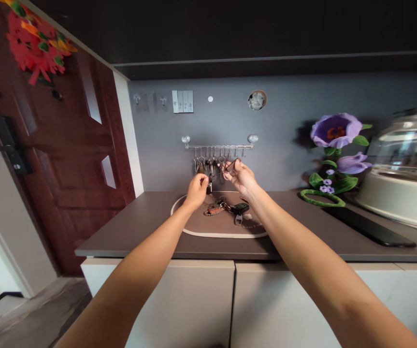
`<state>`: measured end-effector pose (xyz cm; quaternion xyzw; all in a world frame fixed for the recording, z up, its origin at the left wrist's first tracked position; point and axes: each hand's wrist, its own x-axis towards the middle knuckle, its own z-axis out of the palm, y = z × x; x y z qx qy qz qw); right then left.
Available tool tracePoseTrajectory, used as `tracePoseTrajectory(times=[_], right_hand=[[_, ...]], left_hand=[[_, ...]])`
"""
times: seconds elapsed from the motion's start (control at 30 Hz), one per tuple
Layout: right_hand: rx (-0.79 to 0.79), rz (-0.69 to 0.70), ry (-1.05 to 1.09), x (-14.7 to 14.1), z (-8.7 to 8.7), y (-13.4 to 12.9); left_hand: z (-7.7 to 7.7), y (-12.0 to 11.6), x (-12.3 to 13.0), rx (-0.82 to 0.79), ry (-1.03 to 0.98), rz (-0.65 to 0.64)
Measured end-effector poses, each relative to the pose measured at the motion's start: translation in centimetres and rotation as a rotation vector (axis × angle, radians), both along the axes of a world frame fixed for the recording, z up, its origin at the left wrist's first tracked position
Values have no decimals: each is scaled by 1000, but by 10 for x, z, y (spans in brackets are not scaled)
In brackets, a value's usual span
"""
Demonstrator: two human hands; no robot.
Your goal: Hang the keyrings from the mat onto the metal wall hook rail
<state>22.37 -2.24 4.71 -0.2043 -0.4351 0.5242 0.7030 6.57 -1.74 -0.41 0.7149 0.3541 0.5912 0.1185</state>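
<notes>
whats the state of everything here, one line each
door, looks shut
cabinet doors, shut
hook rail, mounted, keys hanging from it
black car key, lying on the mat
mat, flat on the counter
phone, flat, screen dark
large purple flower, open
wall hole, stuffed with white material
left hand, fingers closed by the keys
right hand, pinching a small flat item

A: How's the light?
B: Soft and moderate on the grey wall [226, 116], but the overhead cabinet [230, 31] sinks almost to black.
A: Any shadows or glare?
B: A dark shadow falls left of the purple flower [336, 131], so light reaches it from the right. The clear dome [407, 145] catches pale reflections.
A: Sharpness?
B: The hanging keys [209, 183] look soft; the door [70, 145] is smeared and stretched towards the edge.
</notes>
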Motion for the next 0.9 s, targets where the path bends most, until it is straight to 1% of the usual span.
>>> tracePoseTrajectory(times=[0.17, 0.3, 0.37, 0.47, 0.57, 0.63, 0.67, 0.77, 0.83, 0.9], right_hand=[[-38, 7, 9, 4, -24, -5], [-164, 46, -79, 0, -38, -4], [-215, 67, -126, -2, -44, -2], [-234, 80, -177, -4, -50, 1], [-220, 42, -299, -9, -53, 1], [-165, -65, -434, -15, -53, 0], [-110, -136, -508, -18, -52, -1], [135, -321, -681, -28, -47, -6], [265, -373, -737, -34, -43, -10], [315, -382, -779, -39, -42, -12]], left_hand=[[3, 0, -5, -33, -44, 21], [7, 1, -9, -31, -87, 79], [8, 2, -11, -10, -88, 120], [10, 5, -15, 14, -78, 162], [11, 6, -16, 35, -62, 200], [12, 5, -16, 55, -34, 221], [13, 4, -16, 69, -16, 229], [14, 1, -15, 114, 41, 241], [15, -1, -14, 134, 68, 244], [15, -3, -13, 145, 93, 251]])
